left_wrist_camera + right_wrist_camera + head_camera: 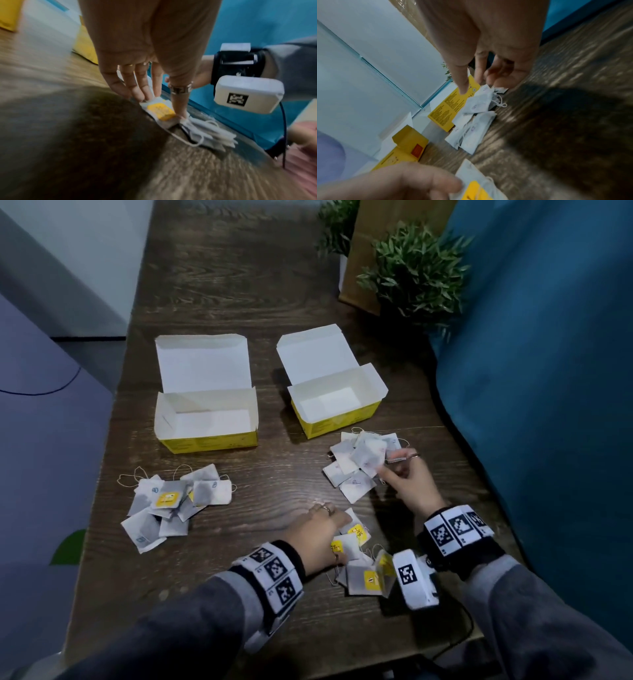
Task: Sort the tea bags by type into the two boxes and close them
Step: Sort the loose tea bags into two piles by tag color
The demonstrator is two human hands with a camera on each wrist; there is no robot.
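Two open yellow boxes stand side by side, the left box [205, 436] and the right box [337, 424], both with nothing inside. A pile of plain white tea bags [356, 467] lies before the right box. My right hand [404, 474] is at that pile's right edge, its fingers [494, 75] curled onto a white tea bag [500, 89] and the thumb stretched out. Near the table's front lies a pile of yellow-tagged tea bags [363, 563]. My left hand [322, 532] rests on it, straight fingers [137, 89] and thumb pressing a yellow-tagged bag [161, 111] flat.
A third heap of tea bags [171, 501], darker and one with a yellow tag, lies at the front left. Two potted plants [411, 268] and a brown paper bag [363, 251] stand at the back right. A blue fabric wall [548, 371] borders the table's right edge.
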